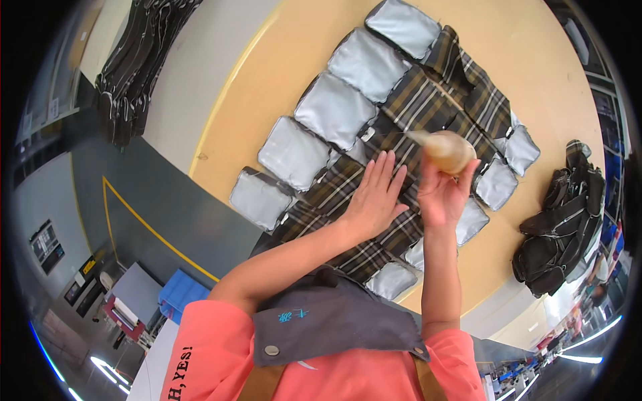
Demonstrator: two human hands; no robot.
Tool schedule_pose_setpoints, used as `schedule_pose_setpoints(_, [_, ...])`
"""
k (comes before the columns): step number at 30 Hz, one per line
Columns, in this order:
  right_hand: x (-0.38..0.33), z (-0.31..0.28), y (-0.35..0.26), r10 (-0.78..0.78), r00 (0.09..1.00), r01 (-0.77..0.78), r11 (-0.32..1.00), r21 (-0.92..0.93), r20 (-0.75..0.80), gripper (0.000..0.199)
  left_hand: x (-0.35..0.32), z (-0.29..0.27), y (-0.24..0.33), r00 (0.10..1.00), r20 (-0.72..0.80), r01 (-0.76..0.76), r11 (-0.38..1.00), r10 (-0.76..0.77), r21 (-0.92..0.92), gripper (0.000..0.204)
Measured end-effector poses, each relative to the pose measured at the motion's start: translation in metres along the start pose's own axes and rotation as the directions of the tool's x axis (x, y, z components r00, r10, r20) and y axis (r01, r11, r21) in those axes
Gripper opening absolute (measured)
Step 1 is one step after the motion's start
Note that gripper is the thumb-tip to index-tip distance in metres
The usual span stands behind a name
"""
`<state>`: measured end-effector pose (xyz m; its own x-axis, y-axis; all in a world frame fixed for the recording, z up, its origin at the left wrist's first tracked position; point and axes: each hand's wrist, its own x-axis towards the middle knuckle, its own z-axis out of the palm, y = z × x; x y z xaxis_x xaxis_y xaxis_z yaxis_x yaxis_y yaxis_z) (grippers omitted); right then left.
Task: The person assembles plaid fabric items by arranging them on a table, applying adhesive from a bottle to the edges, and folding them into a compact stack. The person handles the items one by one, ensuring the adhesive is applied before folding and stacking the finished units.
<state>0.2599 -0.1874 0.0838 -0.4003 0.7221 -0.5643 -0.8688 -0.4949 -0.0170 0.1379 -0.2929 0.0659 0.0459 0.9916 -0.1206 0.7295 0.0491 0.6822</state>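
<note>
My left hand point(376, 199) lies flat on a plaid fabric piece point(334, 184), its fingers stretched out and holding nothing. Just to its right, my right hand point(443, 195) is wrapped round a squeeze bottle point(451, 152) with a pale pointed nozzle. The bottle is tilted, nozzle toward the left, and smeared by motion; whether the tip touches the cloth I cannot tell. Under and around both hands, several brown, black and white plaid pieces are laid out in rows. Silver-grey lined panels point(334, 110) with dark edges stick out along both sides of the plaid.
The tan table point(247, 120) carries the rows of pieces. At the right lies a heap of black bundled pieces point(560, 220). Dark strips with pale edging point(137, 67) hang or lie at the upper left. A blue bin point(180, 292) stands beyond the table at the lower left.
</note>
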Motion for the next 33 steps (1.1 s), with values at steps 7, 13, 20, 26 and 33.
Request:
schedule_pose_setpoints(7, [0.015, 0.032, -0.070, -0.197, 0.945, 0.192, 0.980, 0.044, 0.261, 0.065, 0.087, -0.035, 0.000, 0.955, -0.292, -0.003, 0.990, 0.045, 0.142, 0.079])
schedule_pose_setpoints(13, [0.027, 0.044, -0.050, -0.527, 0.809, 0.584, 0.663, -0.468, 0.261, 0.058, 0.116, 0.000, -0.011, 0.979, -0.204, 0.045, 0.980, -0.005, 0.194, 0.079])
schedule_pose_setpoints(20, [0.056, 0.023, -0.030, -0.512, 0.726, 0.625, 0.214, -0.751, 0.459, 0.061, 0.110, 0.006, -0.013, 0.991, -0.131, 0.015, 0.965, 0.020, 0.262, 0.081])
schedule_pose_setpoints(26, [0.072, 0.008, -0.028, -0.509, 0.747, 0.594, 0.222, -0.773, 0.428, 0.065, 0.107, 0.006, -0.011, 0.994, -0.109, 0.007, 0.970, 0.020, 0.244, 0.080])
schedule_pose_setpoints(33, [0.071, -0.005, -0.037, -0.450, 0.743, 0.604, 0.134, -0.785, 0.495, 0.057, 0.106, 0.007, -0.010, 0.997, -0.083, 0.010, 0.977, 0.007, 0.211, 0.079])
